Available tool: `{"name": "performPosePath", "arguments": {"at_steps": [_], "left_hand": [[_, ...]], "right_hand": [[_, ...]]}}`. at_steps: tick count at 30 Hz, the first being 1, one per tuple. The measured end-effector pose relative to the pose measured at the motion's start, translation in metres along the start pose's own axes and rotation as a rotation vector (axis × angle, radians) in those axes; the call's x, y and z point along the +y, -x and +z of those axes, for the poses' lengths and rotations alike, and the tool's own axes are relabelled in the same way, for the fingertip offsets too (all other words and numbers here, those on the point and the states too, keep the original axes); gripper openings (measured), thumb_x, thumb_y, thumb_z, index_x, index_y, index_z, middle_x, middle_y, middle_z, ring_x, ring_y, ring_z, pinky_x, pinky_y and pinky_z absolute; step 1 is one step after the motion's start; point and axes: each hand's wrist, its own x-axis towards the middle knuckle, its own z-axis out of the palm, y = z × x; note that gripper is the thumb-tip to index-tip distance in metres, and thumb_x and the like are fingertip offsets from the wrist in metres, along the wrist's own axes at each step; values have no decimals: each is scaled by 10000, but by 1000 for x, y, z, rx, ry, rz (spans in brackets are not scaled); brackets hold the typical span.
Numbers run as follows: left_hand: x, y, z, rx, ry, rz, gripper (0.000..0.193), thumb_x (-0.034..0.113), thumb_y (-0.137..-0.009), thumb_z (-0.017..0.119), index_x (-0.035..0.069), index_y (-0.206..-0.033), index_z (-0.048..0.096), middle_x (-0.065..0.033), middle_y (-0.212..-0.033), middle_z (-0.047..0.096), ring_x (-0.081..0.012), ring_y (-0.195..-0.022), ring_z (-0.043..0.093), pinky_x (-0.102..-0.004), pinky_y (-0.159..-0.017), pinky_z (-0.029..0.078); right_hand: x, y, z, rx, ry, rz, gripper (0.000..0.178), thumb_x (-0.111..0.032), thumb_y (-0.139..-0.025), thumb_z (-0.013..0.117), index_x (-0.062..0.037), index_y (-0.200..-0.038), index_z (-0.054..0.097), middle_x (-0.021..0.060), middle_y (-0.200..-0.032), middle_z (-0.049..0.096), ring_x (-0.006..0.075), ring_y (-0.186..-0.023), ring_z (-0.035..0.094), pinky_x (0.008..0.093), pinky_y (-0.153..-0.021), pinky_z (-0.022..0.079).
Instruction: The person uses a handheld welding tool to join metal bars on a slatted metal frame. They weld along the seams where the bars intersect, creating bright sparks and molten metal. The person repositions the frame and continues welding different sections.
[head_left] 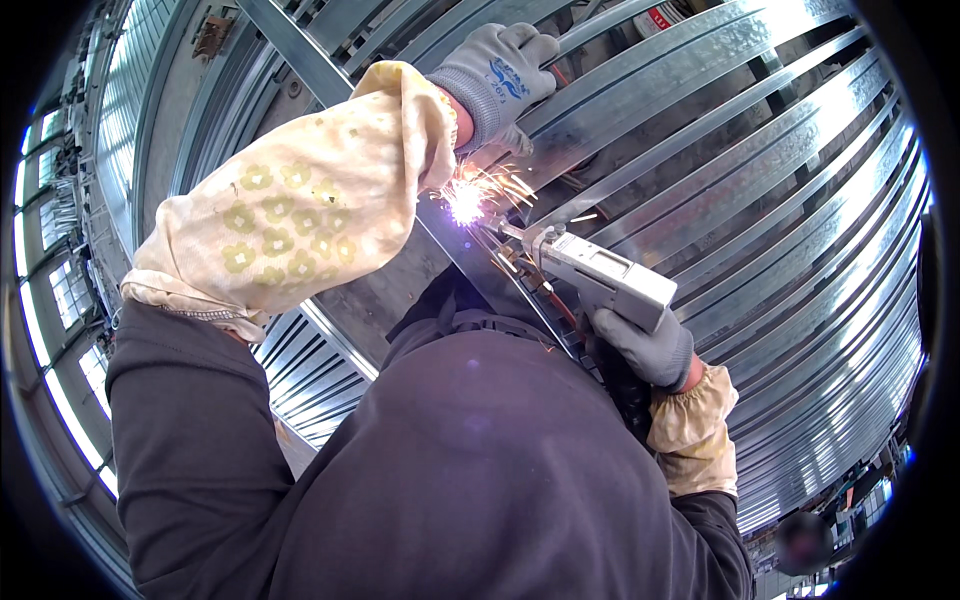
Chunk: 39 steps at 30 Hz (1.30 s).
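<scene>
My right hand [643, 345], in a grey glove, is closed round the handle of a welding gun [610, 272] with a pale boxy body. The gun's nozzle points left at a bright welding arc [465, 203], which throws orange sparks across a steel joint. Glare hides the joint itself. Just beyond the arc, my left hand [500, 75] wears a grey glove with blue print. Its fingers curl over the end of a steel bar [590, 112], thumb underneath. Patterned cream sleeve covers [290, 215] protect both forearms.
Long galvanized steel bars [760, 150] lie side by side in rows across the right. A steel beam [295, 50] runs past my left arm. More metal profiles [315, 370] lie at lower left. A red-and-white container [660, 18] stands at the far edge. Windows line the left.
</scene>
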Motion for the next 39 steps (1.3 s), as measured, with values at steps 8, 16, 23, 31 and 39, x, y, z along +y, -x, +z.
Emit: {"name": "performPosePath", "arguments": {"at_steps": [8, 16, 23, 31, 39], "left_hand": [[-1, -1, -1, 12, 6, 8, 615, 457, -550, 898, 155, -1048, 698, -51, -1342, 534, -269, -1296, 484, -382, -1049, 454], [-1, 1, 0, 40, 14, 13, 608, 443, -532, 900, 154, -1028, 701, -51, -1332, 541, -273, -1276, 500, -381, -1034, 462], [0, -1, -3, -11, -25, 7, 591, 451, -575, 898, 200, -1073, 702, -50, -1363, 534, -257, -1298, 491, -373, -1050, 448], [2, -1, -4, -87, -62, -19, 612, 502, -603, 883, 218, -1113, 697, -43, -1413, 499, -249, -1351, 438, -373, -1065, 414], [1, 1, -2, -53, -43, -14, 607, 521, -601, 880, 210, -1088, 696, -47, -1389, 502, -257, -1337, 444, -386, -1062, 408]], "right_hand": [[2, 5, -3, -3, 19, 34, 505, -176, -959, 608, -31, -1422, 470, 64, -1012, 644, 118, -823, 603, 276, -719, 522], [3, 8, -4, -4, 13, 44, 495, -191, -962, 616, -29, -1410, 479, 63, -1017, 642, 116, -832, 601, 277, -721, 518], [3, 11, -4, -4, 28, 38, 465, -195, -965, 613, -14, -1378, 499, 61, -976, 642, 116, -813, 596, 276, -711, 508], [1, 15, -4, 19, 42, 62, 473, -180, -962, 609, -9, -1388, 496, 60, -969, 644, 113, -802, 590, 273, -710, 499], [1, 19, -6, 12, 72, 109, 479, -184, -957, 614, -9, -1388, 498, 66, -959, 650, 121, -793, 598, 282, -699, 503]]}}
